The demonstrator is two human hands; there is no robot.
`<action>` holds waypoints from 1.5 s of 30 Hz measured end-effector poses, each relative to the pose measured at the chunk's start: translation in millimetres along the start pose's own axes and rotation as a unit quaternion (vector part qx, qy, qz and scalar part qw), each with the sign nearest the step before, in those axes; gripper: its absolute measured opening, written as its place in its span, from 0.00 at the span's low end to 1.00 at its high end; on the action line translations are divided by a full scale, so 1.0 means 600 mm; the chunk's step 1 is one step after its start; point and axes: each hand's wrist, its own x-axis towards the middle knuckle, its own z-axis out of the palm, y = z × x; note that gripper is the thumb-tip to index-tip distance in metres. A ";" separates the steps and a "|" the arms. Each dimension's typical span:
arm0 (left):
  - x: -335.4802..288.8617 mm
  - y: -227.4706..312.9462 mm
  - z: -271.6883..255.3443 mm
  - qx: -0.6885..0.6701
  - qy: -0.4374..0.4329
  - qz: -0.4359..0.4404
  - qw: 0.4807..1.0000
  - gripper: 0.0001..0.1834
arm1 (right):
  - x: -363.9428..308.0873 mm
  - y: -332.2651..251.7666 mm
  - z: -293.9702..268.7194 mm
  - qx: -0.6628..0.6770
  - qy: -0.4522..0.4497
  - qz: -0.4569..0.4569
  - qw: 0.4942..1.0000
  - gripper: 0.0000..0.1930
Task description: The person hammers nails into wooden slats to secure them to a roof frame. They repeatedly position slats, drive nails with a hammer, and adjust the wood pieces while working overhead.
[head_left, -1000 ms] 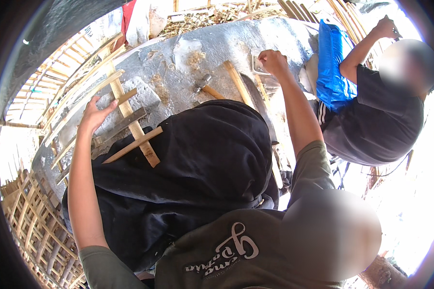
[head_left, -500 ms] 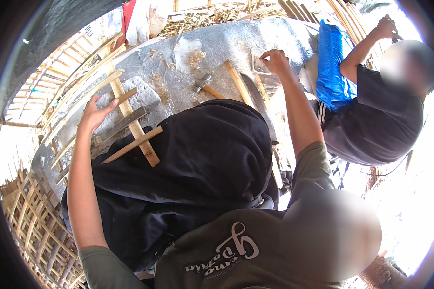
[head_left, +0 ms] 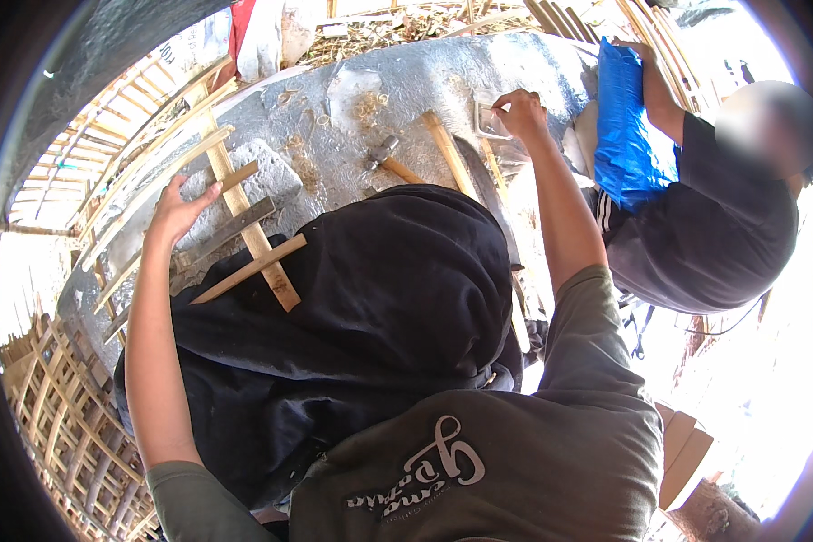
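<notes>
My left hand (head_left: 177, 215) is curled round the end of a short wooden crosspiece, its thumb against the wood. That crosspiece belongs to a slatted bamboo frame (head_left: 256, 239), whose long flat strip rests partly on my dark-covered lap. Farther right, my right hand (head_left: 524, 116) is over a small clear plastic box (head_left: 489, 119) on the grey surface. Its thumb and forefinger come together in a pinch; whatever may be between them is too small to make out. Between my hands lies a hammer (head_left: 396, 163) with a wooden handle.
A long blade (head_left: 483, 185) and a wooden piece (head_left: 447, 154) lie beside my right forearm. Wood shavings (head_left: 367, 110) litter the grey surface (head_left: 425, 77). On the right a co-worker (head_left: 705, 217) sits with a blue plastic bag (head_left: 625, 126). Woven bamboo (head_left: 72, 434) stands at lower left.
My right hand has shifted slightly right over the plastic box. My left hand stays at the frame. The co-worker's arm has come down behind the blue bag.
</notes>
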 end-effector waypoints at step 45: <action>0.002 -0.010 0.007 -0.007 0.014 0.009 1.000 0.65 | -0.020 -0.045 0.013 -0.140 -0.029 -0.018 0.990 0.08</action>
